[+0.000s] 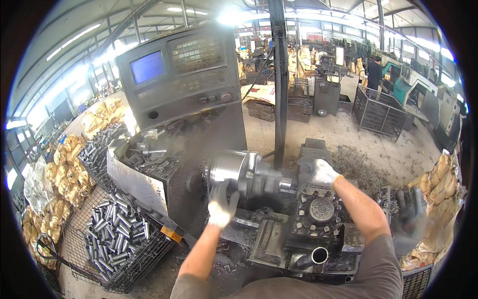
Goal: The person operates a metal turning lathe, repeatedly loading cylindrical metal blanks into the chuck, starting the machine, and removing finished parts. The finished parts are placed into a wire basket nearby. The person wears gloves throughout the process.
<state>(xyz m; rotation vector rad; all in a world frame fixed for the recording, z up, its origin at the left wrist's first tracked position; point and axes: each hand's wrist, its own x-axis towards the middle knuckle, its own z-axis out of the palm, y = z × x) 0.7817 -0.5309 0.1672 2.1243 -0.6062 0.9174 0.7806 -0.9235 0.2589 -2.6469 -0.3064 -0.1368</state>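
Observation:
A lathe chuck stands in front of me, its bright drum smeared at the jaws. A short shiny metal tube sticks out of its right side. My left hand, in a white glove with dirty fingers, is at the drum's near side, thumb and fingers apart; whether it touches is unclear. Beyond the tool post, my gloved right hand is right of the tube's end. Its fingers are curled and blurred, and what lies in them is hidden. A wider open pipe stands on the near side of the carriage.
A control cabinet with a lit blue screen rises behind the chuck. At lower left, a wire basket holds many cut metal tubes. Metal scraps cover the headstock top. A dark post stands behind. Far right, a person stands near machines.

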